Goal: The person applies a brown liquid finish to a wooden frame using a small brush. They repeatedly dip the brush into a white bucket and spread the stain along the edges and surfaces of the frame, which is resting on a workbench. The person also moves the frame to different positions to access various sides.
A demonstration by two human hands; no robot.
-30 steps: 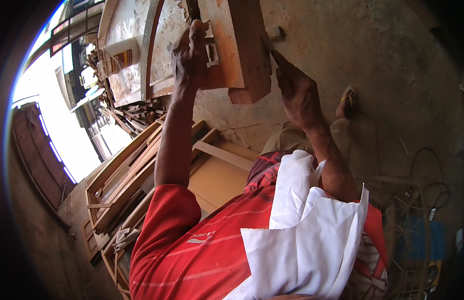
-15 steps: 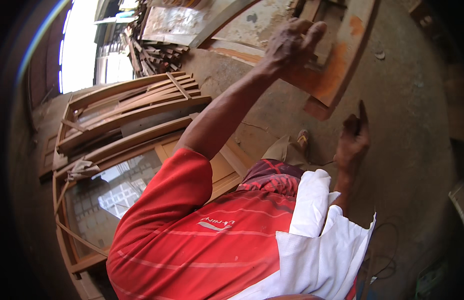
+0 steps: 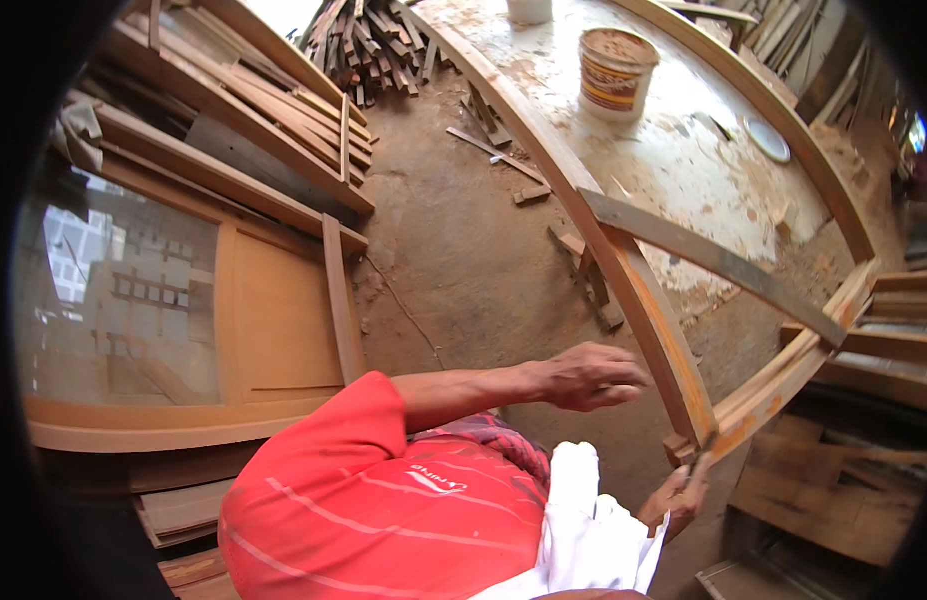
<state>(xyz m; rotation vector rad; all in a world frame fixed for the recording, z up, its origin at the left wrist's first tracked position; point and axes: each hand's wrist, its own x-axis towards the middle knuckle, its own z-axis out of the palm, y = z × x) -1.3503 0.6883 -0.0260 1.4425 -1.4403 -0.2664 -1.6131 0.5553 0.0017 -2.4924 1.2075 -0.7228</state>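
Note:
A large wooden frame (image 3: 639, 285) with long curved-looking sides and orange-brown patches reaches toward me. My left hand (image 3: 589, 378) hovers beside its near long side, apart from the wood. Its fingers are loosely bent, with nothing visible in them. My right hand (image 3: 681, 492) is closed at the frame's near corner, by a small projecting wood end (image 3: 678, 449). A thin dark tip (image 3: 712, 441) shows above its fingers; what it belongs to is unclear. The palm is hidden. White cloth (image 3: 584, 520) hangs over my red shirt near the right wrist.
A grey wooden strip (image 3: 724, 262) crosses the frame. Beyond it, a bucket (image 3: 617, 75) and a round white lid (image 3: 767, 140) rest on a pale, stained surface. Glazed wooden panels (image 3: 284, 305) lie left. Scrap wood (image 3: 584, 265) litters the floor; sticks (image 3: 369, 45) are piled behind.
The view has swung, bringing more of the frame and the bucket in. My left hand has come away from the frame's patched corner. My right hand, apart from it before, is now at a corner.

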